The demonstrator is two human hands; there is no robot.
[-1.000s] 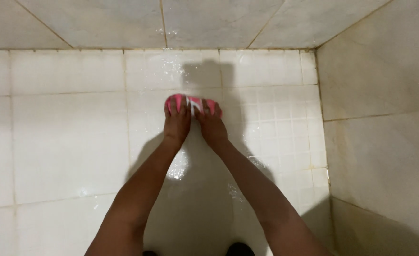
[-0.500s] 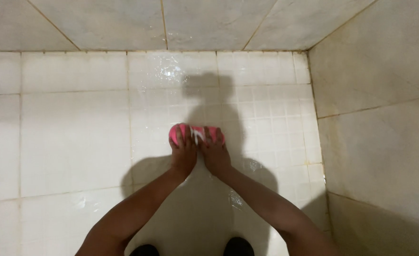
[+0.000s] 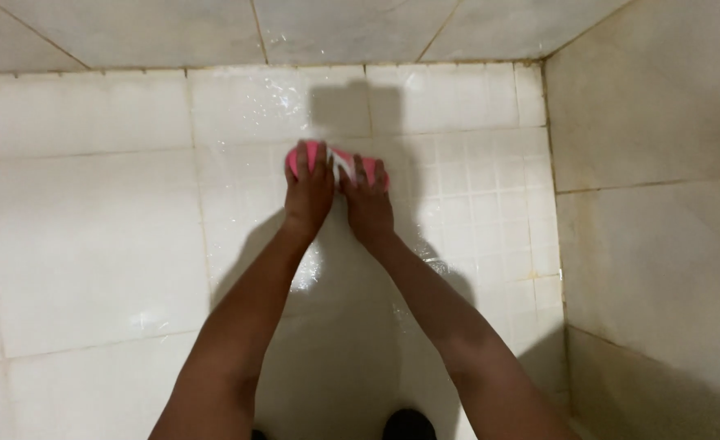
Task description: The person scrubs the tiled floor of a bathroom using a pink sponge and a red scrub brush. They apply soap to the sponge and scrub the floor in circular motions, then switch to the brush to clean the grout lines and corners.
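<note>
On a wet, white tiled floor (image 3: 91, 244), seen from above by a head-worn camera, one person leans forward with two bare arms stretched out ahead. Both hands press down on a single pink and white scrubbing pad (image 3: 340, 161) lying flat on the tiles, a little above the middle of the view. One left hand (image 3: 309, 191) covers the pad's left half, fingers spread and pointing away from the person, palm down on it. One right hand (image 3: 366, 200) sits just beside it, touching the left, fingers laid over the pad's right half. Neither hand is clenched into a fist; both lie flat on the pad, and whether any fingertips curl round its far edge cannot be told. Only strips of pink and a streak of white show between and beyond the fingers.

Two walls meet at the upper right corner: one beige tiled wall (image 3: 335, 28) runs across the top, and a second beige wall (image 3: 653, 204) runs down the right side. Larger tiles cover the floor on the left, and a patch of smaller square tiles (image 3: 474, 187) lies just right of the hands. Water droplets glisten on the floor near the pad and under the arms. One dark shadow of the person falls across the tiles ahead. At the bottom edge, two dark shapes (image 3: 409, 424) show beneath the arms, too cut off to identify
</note>
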